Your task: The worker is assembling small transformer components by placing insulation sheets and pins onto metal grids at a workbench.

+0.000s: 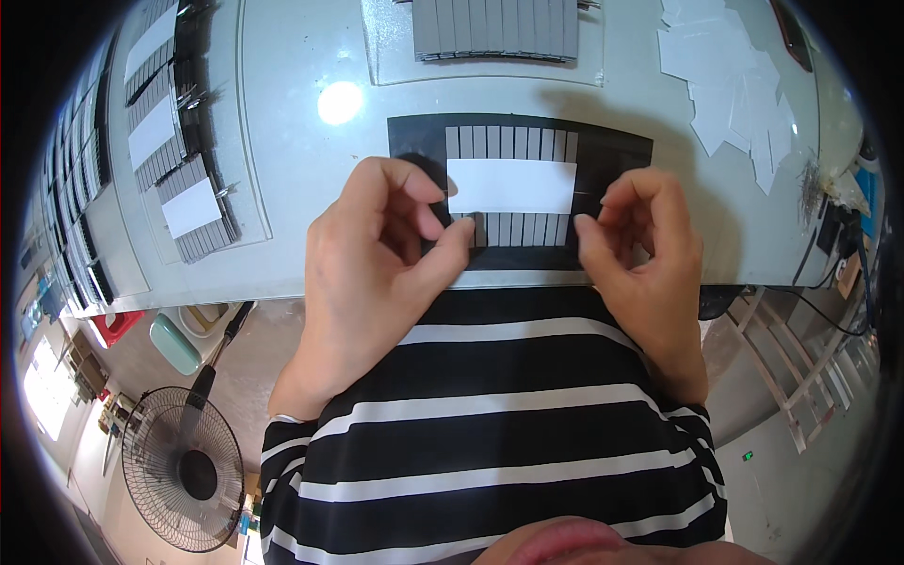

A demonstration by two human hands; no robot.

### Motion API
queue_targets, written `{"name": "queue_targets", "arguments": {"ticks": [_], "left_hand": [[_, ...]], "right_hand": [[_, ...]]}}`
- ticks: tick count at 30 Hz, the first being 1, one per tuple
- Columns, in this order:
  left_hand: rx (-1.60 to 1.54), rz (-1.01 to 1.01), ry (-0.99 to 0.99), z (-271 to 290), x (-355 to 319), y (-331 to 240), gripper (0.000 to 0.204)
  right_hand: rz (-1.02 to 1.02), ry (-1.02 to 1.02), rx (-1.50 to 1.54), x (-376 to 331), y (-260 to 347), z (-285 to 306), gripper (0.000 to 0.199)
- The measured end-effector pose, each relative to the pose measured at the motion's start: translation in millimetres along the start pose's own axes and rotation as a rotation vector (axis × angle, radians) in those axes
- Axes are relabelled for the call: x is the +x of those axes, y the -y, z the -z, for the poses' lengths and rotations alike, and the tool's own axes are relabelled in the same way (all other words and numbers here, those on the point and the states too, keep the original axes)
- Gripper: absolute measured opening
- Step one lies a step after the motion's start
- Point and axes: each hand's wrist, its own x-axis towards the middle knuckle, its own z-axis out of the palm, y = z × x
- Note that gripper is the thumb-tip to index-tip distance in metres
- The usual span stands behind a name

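Head view: the white paper strip [511,186] lies between the two hands, flat across a row of narrow grey slats [518,231]. At its left, the left hand [363,247] curls with a small gap between thumb and forefinger, thumb tip over the slats' near-left corner; the right hand [653,235], similarly parted, sits just beside the right edge. Beneath spreads a matte black sheet [610,155] on the glossy, pale tabletop [301,188]. Jagged white paper scraps [725,75] overlap at far right.
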Motion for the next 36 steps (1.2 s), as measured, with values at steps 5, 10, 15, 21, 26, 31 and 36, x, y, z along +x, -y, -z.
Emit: {"name": "queue_targets", "arguments": {"ticks": [5,10,15,21,26,31,36], "left_hand": [[-0.064,-0.235,-0.012,17,-10,19,0.022],[0.326,-0.817,-0.054,22,-5,42,0.022],[0.54,-0.872,0.021,20,2,24,0.032],[0.637,-0.928,0.079,17,17,26,0.04],[0.673,-0.874,0.052,32,11,32,0.037],[0.627,-0.884,0.036,30,12,35,0.037],[0.638,-0.931,0.029,28,14,36,0.037]], "right_hand": [[0.533,-0.071,-0.243,-4,-29,10,0.032],[0.73,0.0,-0.489,-5,-37,6,0.042],[0.702,0.009,-0.505,-7,-34,5,0.047],[0.716,-0.002,-0.504,-6,-38,4,0.047],[0.722,-0.008,-0.513,-6,-37,5,0.047],[0.726,0.022,-0.514,-3,-32,6,0.046],[0.844,0.072,-0.566,5,-14,-16,0.051]]}}
